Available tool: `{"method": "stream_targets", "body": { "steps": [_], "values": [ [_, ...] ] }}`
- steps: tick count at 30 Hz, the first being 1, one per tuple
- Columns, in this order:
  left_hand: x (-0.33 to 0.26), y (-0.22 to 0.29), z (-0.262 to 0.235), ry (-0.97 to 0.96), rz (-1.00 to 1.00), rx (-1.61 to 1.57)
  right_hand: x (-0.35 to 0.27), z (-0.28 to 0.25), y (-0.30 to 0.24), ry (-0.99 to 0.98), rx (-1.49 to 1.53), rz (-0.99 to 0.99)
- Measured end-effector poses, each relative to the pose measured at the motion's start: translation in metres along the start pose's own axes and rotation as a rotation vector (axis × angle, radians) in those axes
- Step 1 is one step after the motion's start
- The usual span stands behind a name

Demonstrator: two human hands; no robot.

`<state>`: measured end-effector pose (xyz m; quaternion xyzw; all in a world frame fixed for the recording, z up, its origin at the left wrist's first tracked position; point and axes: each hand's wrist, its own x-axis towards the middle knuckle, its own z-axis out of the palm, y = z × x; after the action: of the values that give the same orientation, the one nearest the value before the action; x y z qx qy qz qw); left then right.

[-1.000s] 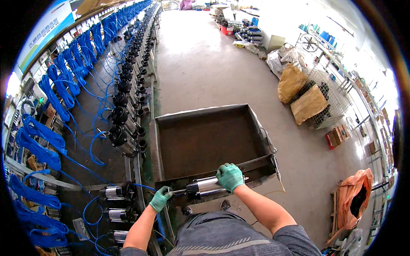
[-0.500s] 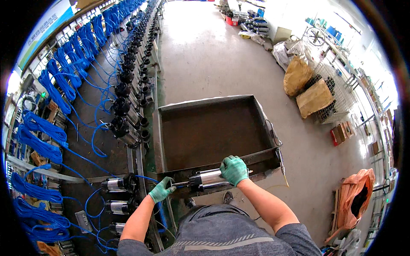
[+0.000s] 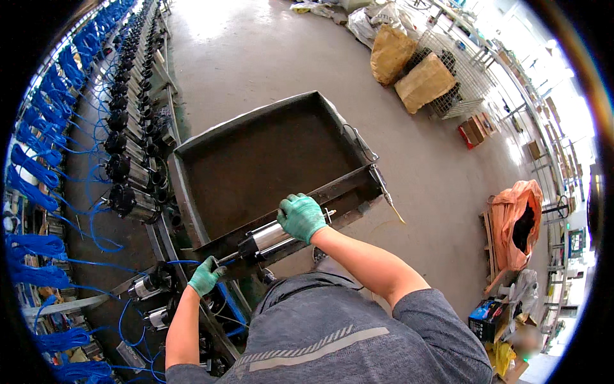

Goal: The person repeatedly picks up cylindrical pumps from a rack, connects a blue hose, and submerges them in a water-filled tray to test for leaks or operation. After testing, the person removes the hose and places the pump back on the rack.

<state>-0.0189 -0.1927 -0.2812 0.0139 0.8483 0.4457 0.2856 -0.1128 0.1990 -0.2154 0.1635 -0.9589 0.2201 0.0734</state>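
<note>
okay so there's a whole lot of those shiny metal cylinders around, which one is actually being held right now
The metal cylinder lying across the near rim of the big metal tray: both gloved hands grip it, right hand and left hand. The others sit untouched along the left-hand rack.

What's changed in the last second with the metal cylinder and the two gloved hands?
Little has changed. The right hand keeps its grip on the shiny metal cylinder, and the left hand stays at its thin rod end. The cylinder still lies along the near rim of the empty dark metal tray cart. Only the view shifted.
</note>
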Motion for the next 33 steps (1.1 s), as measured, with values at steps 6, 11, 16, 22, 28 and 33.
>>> {"method": "stream_targets", "body": {
  "steps": [6, 11, 16, 22, 28, 33],
  "values": [
    [0.002, 0.005, -0.001, 0.022, -0.048, -0.141, 0.003, -0.002, 0.000, 0.009, 0.016, 0.013],
    [-0.030, 0.026, 0.015, 0.399, -0.097, -0.366, -0.003, -0.034, 0.022, 0.193, 0.435, 0.092],
    [-0.081, -0.021, 0.050, 0.731, -0.193, -0.452, -0.058, -0.062, 0.175, 0.501, 0.089, 0.470],
    [-0.078, 0.038, 0.102, 0.736, -0.300, -0.545, -0.169, -0.013, 0.353, 0.199, 0.002, 0.870],
    [-0.063, 0.087, 0.114, 0.666, 0.105, -0.291, -0.098, -0.074, 0.251, -0.254, 1.231, 1.068],
    [-0.034, 0.197, 0.122, 0.522, 0.271, -0.378, -0.111, -0.055, 0.111, -0.304, 0.910, 0.348]
  ]
}}
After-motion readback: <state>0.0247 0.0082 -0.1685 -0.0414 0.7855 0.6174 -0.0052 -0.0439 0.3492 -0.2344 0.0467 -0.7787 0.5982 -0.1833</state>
